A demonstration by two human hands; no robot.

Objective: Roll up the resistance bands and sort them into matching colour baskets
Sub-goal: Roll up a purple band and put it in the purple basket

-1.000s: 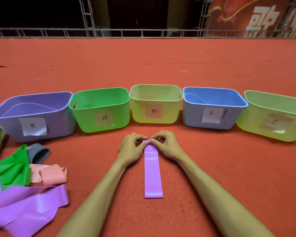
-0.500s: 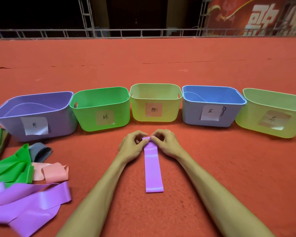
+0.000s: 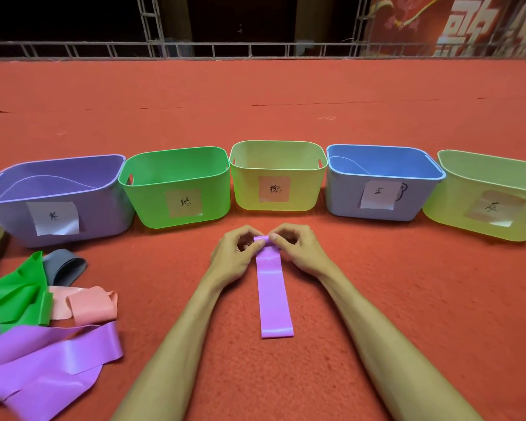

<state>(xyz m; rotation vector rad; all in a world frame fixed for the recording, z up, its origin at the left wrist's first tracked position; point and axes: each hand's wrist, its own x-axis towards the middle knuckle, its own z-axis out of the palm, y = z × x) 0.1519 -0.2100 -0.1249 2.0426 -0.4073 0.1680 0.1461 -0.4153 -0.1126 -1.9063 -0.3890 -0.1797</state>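
- So, what is being held right now?
- The far end of the purple band (image 3: 272, 293) is being pinched from both sides. Thumbs and curled fingers of the left hand (image 3: 234, 253) and right hand (image 3: 298, 250) are being kept closed on the small roll (image 3: 261, 240). Nothing else is being gripped.
- What is being changed over the last second?
- Little. The same pinch is being kept by both hands. A first tight turn is now being shown at the far end, where only a flat edge was being pinched a second ago. The flat length is barely being shortened. The near end is still lying flat on the red carpet (image 3: 377, 299), between the forearms.
- So rolling is only being started?
- Judged so. Most of the band is still being left to roll, toward the body. The turn is likely being lost if either pinch is eased.
- Where is it being sent?
- Purple basket (image 3: 104, 214), far left of the row, well apart from the hands. Green basket (image 3: 152, 205), yellow basket (image 3: 246, 192), blue basket (image 3: 343, 196) and yellow-green basket (image 3: 450, 214) are being ruled out for this one.
- Backlog?
- The loose pile at left is being left untouched: green band (image 3: 12, 299), grey band (image 3: 63, 267), pink band (image 3: 85, 305), long purple bands (image 3: 49, 354). Basket interiors are only partly being shown, so contents cannot be told.
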